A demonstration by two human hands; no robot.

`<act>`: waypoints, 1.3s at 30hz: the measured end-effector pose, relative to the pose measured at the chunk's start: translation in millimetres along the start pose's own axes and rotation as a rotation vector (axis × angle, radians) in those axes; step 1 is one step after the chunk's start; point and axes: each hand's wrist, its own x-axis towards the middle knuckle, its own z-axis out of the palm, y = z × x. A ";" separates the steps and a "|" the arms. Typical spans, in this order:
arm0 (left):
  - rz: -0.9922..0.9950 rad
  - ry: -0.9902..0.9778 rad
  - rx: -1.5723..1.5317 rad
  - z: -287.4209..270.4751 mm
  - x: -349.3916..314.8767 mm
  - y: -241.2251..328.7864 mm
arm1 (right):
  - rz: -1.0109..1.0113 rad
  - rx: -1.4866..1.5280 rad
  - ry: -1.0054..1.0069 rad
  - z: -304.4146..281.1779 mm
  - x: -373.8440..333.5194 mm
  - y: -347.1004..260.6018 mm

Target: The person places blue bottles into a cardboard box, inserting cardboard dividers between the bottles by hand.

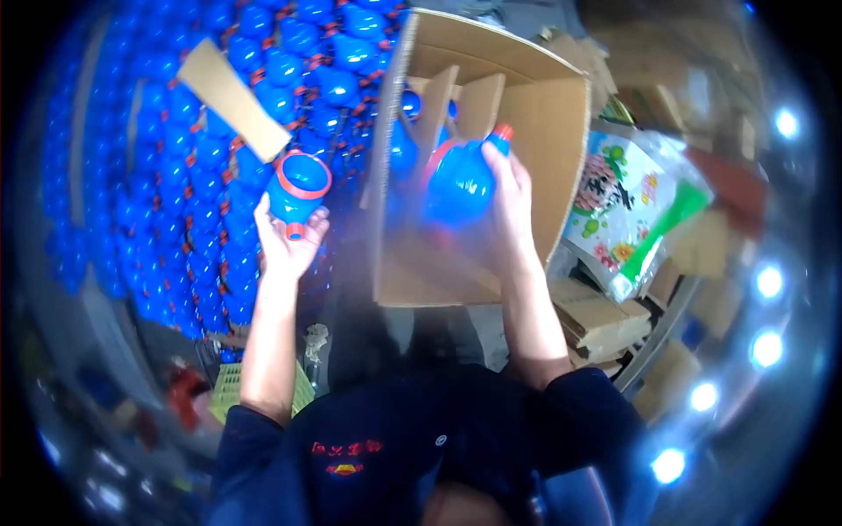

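Observation:
My left hand (290, 244) is closed around a blue plastic vessel (296, 203) with an orange-red rim. Its wide mouth tilts up, and a small red-ended stub points toward my wrist. Inside the opening of a cardboard box (573, 114), my right hand (510, 197) grips a second blue vessel (462, 182). That one is rounded, with a red tip at its upper right and a red band at its left; its lower part is smeared. Behind it stand cardboard dividers (481, 103), with more blue vessels (403, 151) between them.
Rows of stacked blue vessels (206, 197) with red parts fill the left side. A cardboard strip (235, 101) lies on them. Right of the box are a printed plastic bag (624, 197) and flattened cardboard (603, 323). A yellow-green crate (230, 390) stands by my left forearm.

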 end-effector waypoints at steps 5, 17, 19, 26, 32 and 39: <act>0.052 -0.287 -0.258 7.4 -44.5 5.6 | -0.657 -0.920 0.210 51.0 113.0 31.6; -0.115 -0.651 -0.732 2.4 -19.4 -8.1 | -0.284 -1.475 -0.280 21.3 334.5 122.7; -0.100 -0.639 -0.755 33.2 -29.9 -5.3 | -0.472 -1.059 -0.296 7.2 316.6 123.4; -0.400 -0.812 -0.819 100.8 -57.1 -37.1 | -0.091 0.059 -0.578 72.2 -12.5 -19.4; -0.538 -0.350 0.042 94.3 -73.9 -115.2 | -0.297 -0.073 -0.541 31.8 -31.7 -53.2; 1.062 -0.212 1.470 88.0 -73.5 -89.8 | -0.714 -0.520 0.027 -26.1 30.4 -43.8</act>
